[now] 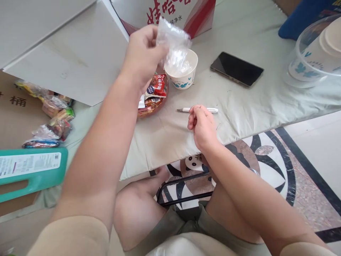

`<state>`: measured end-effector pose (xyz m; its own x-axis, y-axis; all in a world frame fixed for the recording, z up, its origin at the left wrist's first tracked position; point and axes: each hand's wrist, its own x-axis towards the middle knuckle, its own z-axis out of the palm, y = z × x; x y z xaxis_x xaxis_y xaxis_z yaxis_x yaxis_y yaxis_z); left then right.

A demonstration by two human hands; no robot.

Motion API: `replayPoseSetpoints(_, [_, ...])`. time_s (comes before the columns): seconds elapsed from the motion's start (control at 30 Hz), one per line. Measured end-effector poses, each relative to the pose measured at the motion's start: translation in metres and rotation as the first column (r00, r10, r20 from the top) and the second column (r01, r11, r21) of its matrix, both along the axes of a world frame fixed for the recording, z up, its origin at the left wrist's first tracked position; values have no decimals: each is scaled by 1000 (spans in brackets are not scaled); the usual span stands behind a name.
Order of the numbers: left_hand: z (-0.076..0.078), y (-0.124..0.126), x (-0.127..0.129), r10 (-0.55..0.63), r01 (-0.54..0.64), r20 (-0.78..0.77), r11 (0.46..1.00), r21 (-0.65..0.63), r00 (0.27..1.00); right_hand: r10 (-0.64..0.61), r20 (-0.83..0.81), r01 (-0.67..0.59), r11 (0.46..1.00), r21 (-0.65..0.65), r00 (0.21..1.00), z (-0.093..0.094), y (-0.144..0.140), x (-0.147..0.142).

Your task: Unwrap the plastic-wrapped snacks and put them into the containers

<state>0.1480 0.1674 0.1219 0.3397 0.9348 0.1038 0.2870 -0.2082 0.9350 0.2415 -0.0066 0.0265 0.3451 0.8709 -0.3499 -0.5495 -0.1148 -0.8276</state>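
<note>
From my end, what counts is how the bag (174,39) stands to the cup (182,82). I have the left hand (142,53) gripping the bag by its near-left edge, thumb on one side and bent fingers on the other, so the clear film fans out rightward from my grip and its lower part slants down toward the cup's mouth. In my view the bag overlaps the far-left rim; I can't tell whether it touches the rim or hangs just above it, nor whether the shiny clear stuff inside the cup belongs to it. The cup stands upright, right of the left hand and a little nearer my body, with the dish (161,106) close on its left and the phone (237,69) lying apart on its right. The left is plainly the nearer hand. My right hand (203,128) is closer to the table edge, fingers loosely curled; I see nothing in them, but can't tell whether they pinch something. It partly covers the pen (212,110), whose long axis runs left to right across my view; contact there is unclear too.
</note>
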Motion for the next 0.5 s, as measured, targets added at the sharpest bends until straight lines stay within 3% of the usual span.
replayPoseSetpoints(0.07, [5, 29, 24, 0, -28, -173, 987, -156, 985, -6, -22, 6, 1000, -16, 1000, 4, 3, 2])
replayPoseSetpoints(0.2, [-5, 57, 48, -76, -48, -517, 974, -223, 853, -13, -54, 11, 1000, -27, 998, 8, 8, 5])
replayPoseSetpoints(0.33, [-15, 65, 58, -92, 40, -779, 996, -85, 620, -13, -73, 11, 999, -33, 997, 8, 12, 5])
replayPoseSetpoints(0.5, [-4, 54, 70, -58, 182, -916, 983, 16, 396, 26, -99, -29, 999, -28, 995, 8, 12, 0])
